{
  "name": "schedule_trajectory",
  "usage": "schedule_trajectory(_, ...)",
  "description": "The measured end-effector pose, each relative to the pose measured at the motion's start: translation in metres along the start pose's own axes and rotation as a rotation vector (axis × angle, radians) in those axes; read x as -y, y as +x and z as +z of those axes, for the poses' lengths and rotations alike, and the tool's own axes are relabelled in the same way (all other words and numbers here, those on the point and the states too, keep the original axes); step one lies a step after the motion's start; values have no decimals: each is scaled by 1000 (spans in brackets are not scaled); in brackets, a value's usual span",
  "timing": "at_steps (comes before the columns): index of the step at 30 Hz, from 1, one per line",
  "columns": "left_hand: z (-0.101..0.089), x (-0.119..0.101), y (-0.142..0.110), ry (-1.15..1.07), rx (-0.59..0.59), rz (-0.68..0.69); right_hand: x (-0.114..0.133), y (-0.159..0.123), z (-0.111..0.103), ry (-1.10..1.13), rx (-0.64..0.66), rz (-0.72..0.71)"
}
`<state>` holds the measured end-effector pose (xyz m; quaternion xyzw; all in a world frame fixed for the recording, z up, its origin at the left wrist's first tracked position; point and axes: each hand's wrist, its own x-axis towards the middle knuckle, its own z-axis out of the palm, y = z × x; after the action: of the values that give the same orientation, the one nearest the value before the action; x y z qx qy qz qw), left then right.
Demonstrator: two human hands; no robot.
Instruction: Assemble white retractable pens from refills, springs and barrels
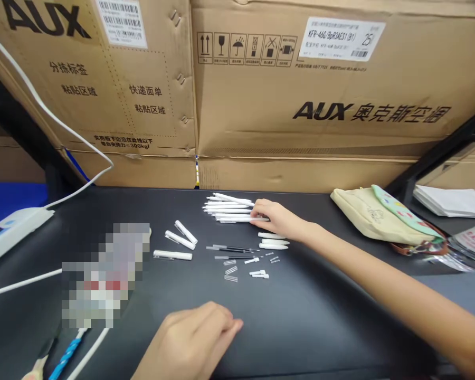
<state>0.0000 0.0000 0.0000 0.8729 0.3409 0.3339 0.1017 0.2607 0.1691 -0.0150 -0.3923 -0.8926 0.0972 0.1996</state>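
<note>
At the far middle of the black table lies a pile of white pens (229, 206). My right hand (275, 219) reaches to the right end of this pile, its thumb and fingers closed on one white pen (237, 218). Below that hand are white tapered pen parts (274, 241). Closer in lie thin dark refills (235, 248), clear grip sleeves (231, 270), small springs (275, 259) and white push buttons (258, 274). Three white pen barrels with clips (173, 255) are to the left. Near the front edge my left hand (193, 338) rests curled, nothing showing in it.
Large cardboard boxes (301, 126) stand behind the table (320, 327). A cream pouch (374, 216) and white papers (451, 200) lie at the right. On the left are a power strip (16, 229), white cables (79, 126) and a blurred-out object (106, 279).
</note>
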Motion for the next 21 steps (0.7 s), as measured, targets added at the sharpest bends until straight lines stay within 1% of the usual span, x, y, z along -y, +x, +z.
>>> schedule_trajectory(1, -3, -1, 9, 58, 15, 8, 3, 0, -2, 11, -23, -21)
schedule_trajectory(2, -5, -2, 20, 119, -2, 19, 7, -1, -4, 34, -51, -33)
schedule_trajectory(3, -5, -2, 32, 185, -39, 51, 13, -3, -6, 70, -73, -33)
schedule_trajectory(4, -3, 0, 45, 275, -101, 73, 20, -6, -7, 119, -86, -23)
schedule_trajectory(5, 0, 3, 57, 375, -126, 97, 29, -10, -8, 181, -91, -2)
schedule_trajectory(7, 11, 12, 80, 578, -95, 116, 46, -20, -8, 323, -77, 51)
schedule_trajectory(8, 17, 18, 88, 641, -18, 107, 54, -26, -8, 395, -105, 73)
schedule_trajectory(9, 23, 23, 93, 668, 81, 136, 62, -32, -7, 462, -149, 101)
schedule_trajectory(10, 29, 28, 96, 658, 166, 147, 68, -37, -5, 525, -213, 157)
schedule_trajectory(11, 34, 31, 97, 628, 200, 141, 73, -42, -4, 597, -272, 230)
schedule_trajectory(12, 38, 34, 96, 606, 200, 132, 76, -46, -2, 683, -289, 308)
schedule_trajectory(13, 41, 37, 93, 567, 173, 172, 79, -49, 0, 768, -273, 388)
schedule_trajectory(14, 43, 38, 91, 543, 139, 187, 80, -51, 1, 823, -230, 433)
schedule_trajectory(15, 44, 39, 88, 520, 133, 197, 81, -53, 3, 863, -178, 447)
schedule_trajectory(17, 45, 40, 83, 462, 146, 211, 83, -54, 6, 919, -97, 415)
schedule_trajectory(19, 42, 39, 82, 370, 199, 196, 83, -56, 8, 975, -55, 358)
schedule_trajectory(21, 36, 36, 82, 209, 279, 135, 84, -58, 9, 998, -26, 307)
